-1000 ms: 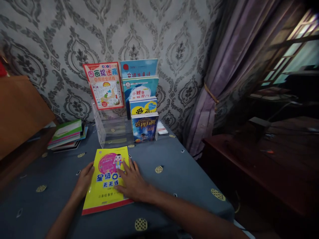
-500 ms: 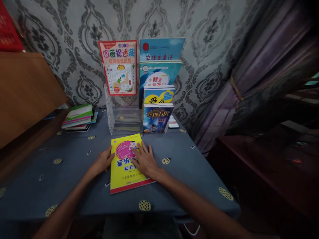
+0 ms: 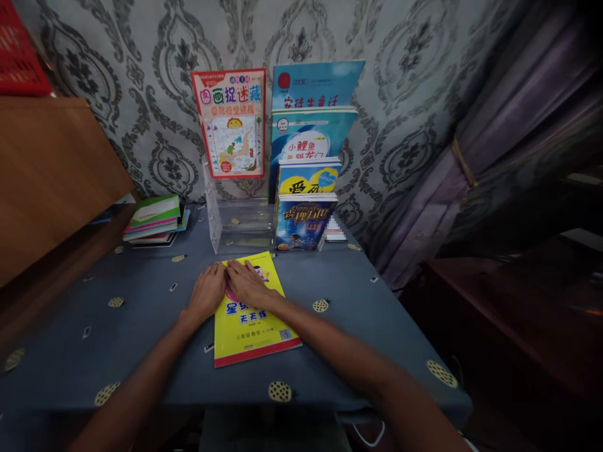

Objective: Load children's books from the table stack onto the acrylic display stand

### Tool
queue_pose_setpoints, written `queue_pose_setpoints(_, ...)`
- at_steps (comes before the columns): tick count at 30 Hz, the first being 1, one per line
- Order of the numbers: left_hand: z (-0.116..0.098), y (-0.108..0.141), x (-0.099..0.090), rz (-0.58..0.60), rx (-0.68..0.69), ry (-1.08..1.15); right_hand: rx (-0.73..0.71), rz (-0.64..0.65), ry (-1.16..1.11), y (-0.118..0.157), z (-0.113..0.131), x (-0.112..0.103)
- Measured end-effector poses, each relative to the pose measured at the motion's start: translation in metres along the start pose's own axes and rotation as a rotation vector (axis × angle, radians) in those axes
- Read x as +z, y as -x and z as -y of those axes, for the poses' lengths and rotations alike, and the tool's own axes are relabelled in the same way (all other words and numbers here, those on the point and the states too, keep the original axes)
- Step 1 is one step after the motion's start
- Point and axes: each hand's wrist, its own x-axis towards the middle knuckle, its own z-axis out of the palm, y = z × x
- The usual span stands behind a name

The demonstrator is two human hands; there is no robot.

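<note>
A yellow book (image 3: 254, 345) with a red strip along its bottom lies flat, cover up, on the table. My left hand (image 3: 208, 290) rests at its upper left edge, fingers reaching onto the corner. Lying across the upper part of the cover, my right hand (image 3: 245, 285) has its fingers stretched toward the left hand and hides part of the title. The fingertips of both hands nearly meet. Just behind the book stands a clear plastic rack (image 3: 213, 220). It holds a red-bordered picture book (image 3: 233, 129) on the left and a blue fantasy book (image 3: 301, 226) at the lower right.
More books stand in the rack's right side, among them a teal book (image 3: 308, 135) and a tall blue book (image 3: 320, 81). A stack of books (image 3: 153, 216) lies at the back left beside a wooden cabinet (image 3: 51, 182). A purple curtain (image 3: 424, 194) hangs at the right.
My right hand has slid left across the cover to the upper left. My left hand has moved up onto the corner. The view has shifted slightly; the book stays flat.
</note>
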Motion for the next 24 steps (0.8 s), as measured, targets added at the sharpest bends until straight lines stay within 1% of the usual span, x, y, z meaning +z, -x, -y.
queue_pose_setpoints(4,0.002,0.002,0.005,-0.018,0.017,-0.044,0.074,-0.032,0.011,0.003,-0.004,-0.004)
queue_pose_setpoints(8,0.002,0.002,0.007,-0.032,0.031,-0.075,0.166,-0.015,0.049,0.01,-0.009,-0.006)
queue_pose_setpoints(13,0.001,0.002,0.005,-0.016,0.031,-0.091,0.22,-0.031,0.085,0.019,-0.019,-0.008)
queue_pose_setpoints(17,0.0,0.002,0.003,-0.01,0.021,-0.095,0.275,-0.052,0.094,0.027,-0.027,-0.014)
queue_pose_setpoints(21,0.001,0.003,0.005,-0.023,0.023,-0.084,0.282,-0.07,0.07,0.032,-0.036,-0.019)
queue_pose_setpoints(24,0.002,0.003,0.006,-0.031,0.016,-0.07,0.271,-0.124,0.021,0.032,-0.048,-0.02)
